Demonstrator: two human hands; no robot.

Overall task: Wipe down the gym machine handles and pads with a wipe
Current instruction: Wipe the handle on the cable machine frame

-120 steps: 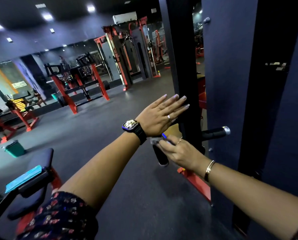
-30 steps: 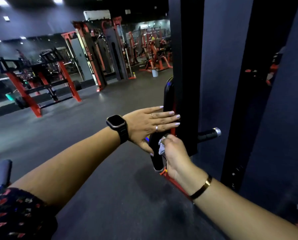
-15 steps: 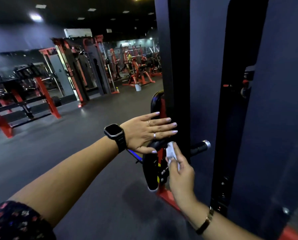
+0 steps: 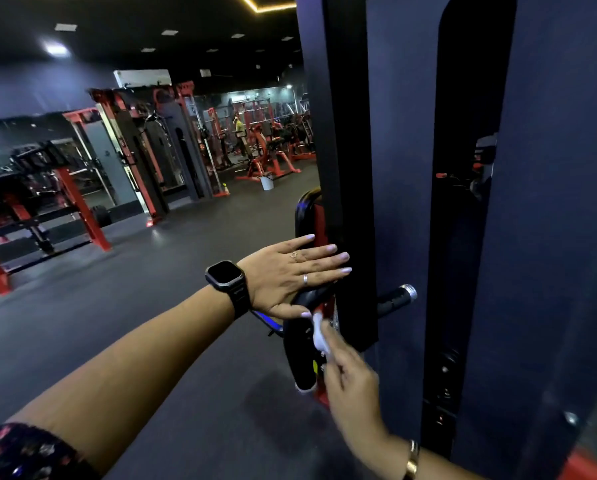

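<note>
My left hand point(image 4: 295, 273) lies flat with fingers spread against the black upright post point(image 4: 345, 168) of the machine, thumb resting on the curved black pad point(image 4: 298, 355). My right hand point(image 4: 350, 379) pinches a small white wipe point(image 4: 320, 336) and presses it on the pad's inner edge, beside the red frame. A black rubber handle point(image 4: 395, 297) with a silver end cap sticks out to the right of the post, untouched.
The machine's dark blue shroud panels point(image 4: 560, 237) fill the right side, with a tall black slot between them. Open grey rubber floor point(image 4: 151, 306) stretches left. Red and black racks point(image 4: 65, 188) and cable machines point(image 4: 158, 147) line the far wall, with a white bucket point(image 4: 266, 182).
My right hand with the wipe has slid slightly down along the pad's edge. The view has moved closer and tilted up a little. My left hand stays flat on the post.
</note>
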